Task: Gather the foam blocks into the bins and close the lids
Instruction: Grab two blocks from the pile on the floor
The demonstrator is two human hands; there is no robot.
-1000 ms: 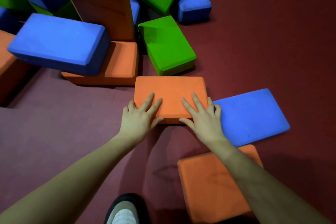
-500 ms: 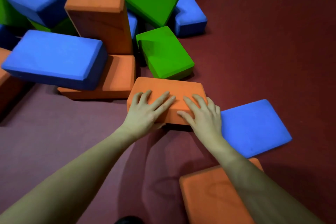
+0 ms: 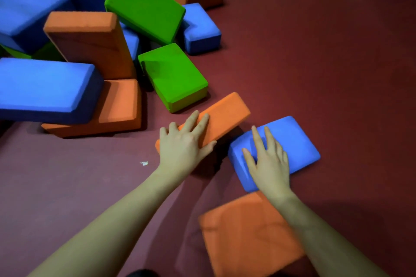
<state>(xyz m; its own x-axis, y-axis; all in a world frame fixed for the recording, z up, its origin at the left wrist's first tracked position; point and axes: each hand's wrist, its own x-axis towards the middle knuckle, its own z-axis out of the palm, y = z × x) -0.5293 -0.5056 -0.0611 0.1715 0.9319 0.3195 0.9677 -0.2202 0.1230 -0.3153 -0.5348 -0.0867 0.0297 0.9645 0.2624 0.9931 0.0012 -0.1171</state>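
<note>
Plainly, left hand: the left hand (image 3: 185,144) lay fingers spread over the near end of a tilted orange block (image 3: 221,116), the thumb seemingly hooked under its edge, so it held the block raised at one end.
Right hand: the right hand (image 3: 269,162) rested flat, fingers straight and a little apart, on top of a blue block (image 3: 292,141); it pressed rather than gripped.
Where the blocks were: both blocks lay on the red floor (image 3: 326,63), just beside each other; a second orange block (image 3: 245,231) sat nearer the person, blurred, just beside the blue one.
Pile: more foam blocks were heaped to the left, among them a green block (image 3: 175,76) close to the tilted orange one and a large blue block (image 3: 45,90) resting on an orange slab (image 3: 121,103).
Bins: no bin or lid was in view.
Handling: the blocks looked light, soft-edged and slightly grippy; they would likely dent under a hard squeeze but not break.
Where to hold: judging by their width, a grip across the short sides, thumb beneath and fingers on top, seemed best.
Litter: a small white scrap (image 3: 144,163) lay on the floor left of the left wrist.
</note>
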